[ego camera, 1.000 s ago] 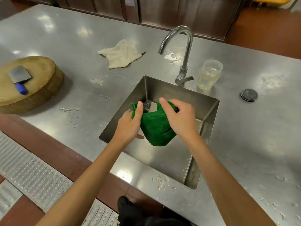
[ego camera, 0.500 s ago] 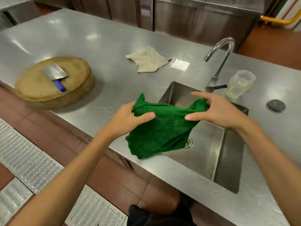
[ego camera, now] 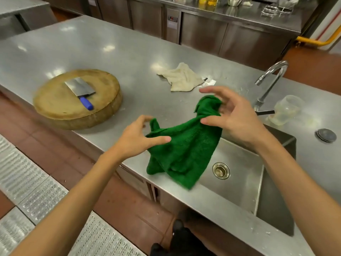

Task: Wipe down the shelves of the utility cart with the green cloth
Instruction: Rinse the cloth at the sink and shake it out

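Note:
The green cloth (ego camera: 184, 150) hangs spread between my two hands above the left rim of the sink (ego camera: 238, 174). My left hand (ego camera: 136, 138) pinches its left corner between thumb and fingers. My right hand (ego camera: 234, 117) holds the upper right part of the cloth, thumb under it and the other fingers spread. The lower edge of the cloth dangles over the steel counter edge. No utility cart is in view.
A round wooden chopping block (ego camera: 73, 106) carries a cleaver (ego camera: 82, 90) with a blue handle at the left. A beige rag (ego camera: 181, 77) lies behind the cloth. The faucet (ego camera: 267, 82), a clear plastic cup (ego camera: 286, 109) and a sink stopper (ego camera: 325, 134) are at the right.
Both hands lifted the green cloth out of the sink and carried it left over the counter edge, spreading it apart. The view swung left and up.

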The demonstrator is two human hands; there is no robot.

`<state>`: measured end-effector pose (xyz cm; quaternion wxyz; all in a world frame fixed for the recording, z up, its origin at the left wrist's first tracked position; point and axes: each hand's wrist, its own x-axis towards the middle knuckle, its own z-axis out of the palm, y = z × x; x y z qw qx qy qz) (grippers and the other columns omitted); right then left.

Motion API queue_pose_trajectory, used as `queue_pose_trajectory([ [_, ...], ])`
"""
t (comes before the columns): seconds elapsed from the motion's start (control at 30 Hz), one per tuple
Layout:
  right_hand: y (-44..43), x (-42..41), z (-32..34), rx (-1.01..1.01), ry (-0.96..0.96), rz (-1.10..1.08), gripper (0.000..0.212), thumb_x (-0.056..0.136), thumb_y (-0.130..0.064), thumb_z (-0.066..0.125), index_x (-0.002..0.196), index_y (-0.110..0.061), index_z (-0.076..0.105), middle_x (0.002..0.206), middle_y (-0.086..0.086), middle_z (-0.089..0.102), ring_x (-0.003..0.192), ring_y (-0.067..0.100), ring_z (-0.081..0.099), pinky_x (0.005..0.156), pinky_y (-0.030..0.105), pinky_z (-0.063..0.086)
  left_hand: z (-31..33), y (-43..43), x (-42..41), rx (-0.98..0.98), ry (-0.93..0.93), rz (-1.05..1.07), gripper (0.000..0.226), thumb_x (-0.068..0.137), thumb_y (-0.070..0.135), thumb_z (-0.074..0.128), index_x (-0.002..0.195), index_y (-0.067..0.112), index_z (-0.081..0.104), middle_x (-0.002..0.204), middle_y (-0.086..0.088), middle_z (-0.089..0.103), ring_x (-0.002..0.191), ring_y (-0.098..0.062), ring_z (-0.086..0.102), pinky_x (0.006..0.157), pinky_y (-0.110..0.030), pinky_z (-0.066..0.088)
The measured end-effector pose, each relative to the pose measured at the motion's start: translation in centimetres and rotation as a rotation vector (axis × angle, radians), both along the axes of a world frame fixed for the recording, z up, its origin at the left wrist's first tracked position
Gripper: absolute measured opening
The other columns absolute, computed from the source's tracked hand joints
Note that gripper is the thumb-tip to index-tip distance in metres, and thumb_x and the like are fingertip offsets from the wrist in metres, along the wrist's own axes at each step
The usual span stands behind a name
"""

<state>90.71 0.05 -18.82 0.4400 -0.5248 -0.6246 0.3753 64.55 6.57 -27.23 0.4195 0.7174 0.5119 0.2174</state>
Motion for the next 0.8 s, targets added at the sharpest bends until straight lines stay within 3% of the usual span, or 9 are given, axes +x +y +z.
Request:
queue_pose_trajectory([
  [0.1,2.4,-2.0,1.0,-0.004,-0.044,0.093,0.072,0.074,0.014,0.071,0.133,-0.024,0.054,0.11,0.012,0.066,0.104,0.024,0.067,0.095,0.046,0.053,2.6,1.2,0.4,0.157,-0.113,-0.007,0.107,0.062,0.068,0.081,0.15,0.033,0.031,0.155,0.014,0.035,0.14,-0.007,0.038,0.113,-0.04,0.038],
  [0.2,4.8,-3.9,1.1,-0.016,-0.093,0.17,0.074,0.073,0.014,0.068,0.135,-0.023,0.051,0.118,0.007,0.065,0.108,0.018,0.066,0.094,0.045,0.054,5.5,3.2,1.7,0.097,-0.264,-0.21,0.101,0.064,0.054,0.087,0.148,0.034,0.036,0.149,0.011,0.047,0.135,-0.004,0.047,0.112,-0.04,0.042],
  [0.3,7.0,-4.2,1.1,-0.02,-0.112,0.176,0.073,0.071,0.01,0.073,0.134,-0.02,0.051,0.112,0.008,0.068,0.105,0.016,0.067,0.095,0.042,0.054,7.4,5.2,3.7,0.078,-0.269,-0.371,0.074,0.072,0.022,0.088,0.137,0.014,0.053,0.128,-0.003,0.066,0.119,-0.015,0.063,0.103,-0.044,0.05],
  [0.43,9.3,-2.6,0.9,-0.027,-0.164,0.107,0.067,0.071,-0.013,0.085,0.127,-0.028,0.052,0.097,0.0,0.072,0.093,0.011,0.069,0.089,0.032,0.055,8.6,8.0,4.6,0.016,-0.232,-0.413,0.052,0.073,0.013,0.086,0.12,0.009,0.066,0.108,-0.005,0.075,0.102,-0.019,0.071,0.09,-0.043,0.058],
  [0.53,10.6,-1.8,-0.3,-0.094,-0.16,0.035,0.061,0.071,-0.034,0.085,0.123,-0.033,0.053,0.098,-0.005,0.072,0.09,0.007,0.069,0.081,0.026,0.055,9.8,9.8,5.2,0.036,-0.131,-0.419,0.056,0.068,0.015,0.089,0.12,0.014,0.067,0.093,0.006,0.077,0.089,-0.01,0.074,0.079,-0.028,0.059],
  [0.63,11.3,-1.0,-2.5,-0.293,-0.061,0.053,0.06,0.074,-0.056,0.072,0.126,-0.03,0.056,0.106,-0.007,0.072,0.096,0.004,0.069,0.086,0.028,0.055,10.9,11.2,5.8,0.064,-0.136,-0.412,0.064,0.067,0.015,0.09,0.126,0.014,0.063,0.082,-0.002,0.077,0.08,-0.02,0.075,0.07,-0.03,0.06],
  [0.73,11.7,-0.2,-6.4,-0.448,0.118,0.19,0.032,0.085,-0.046,0.066,0.108,-0.024,0.07,0.105,-0.001,0.074,0.1,0.015,0.07,0.09,0.035,0.052,11.4,12.6,6.1,0.043,-0.159,-0.412,0.062,0.07,0.013,0.088,0.126,0.015,0.062,0.084,-0.029,0.07,0.077,-0.042,0.071,0.072,-0.049,0.06],
  [0.8,11.6,-0.2,-9.3,-0.531,0.09,0.253,0.031,0.08,-0.033,0.078,0.109,-0.025,0.07,0.11,-0.002,0.073,0.105,0.017,0.068,0.094,0.038,0.052,11.5,13.7,6.1,0.01,-0.164,-0.384,0.057,0.073,0.01,0.086,0.125,0.014,0.063,0.089,-0.027,0.071,0.079,-0.037,0.073,0.073,-0.047,0.062],
])
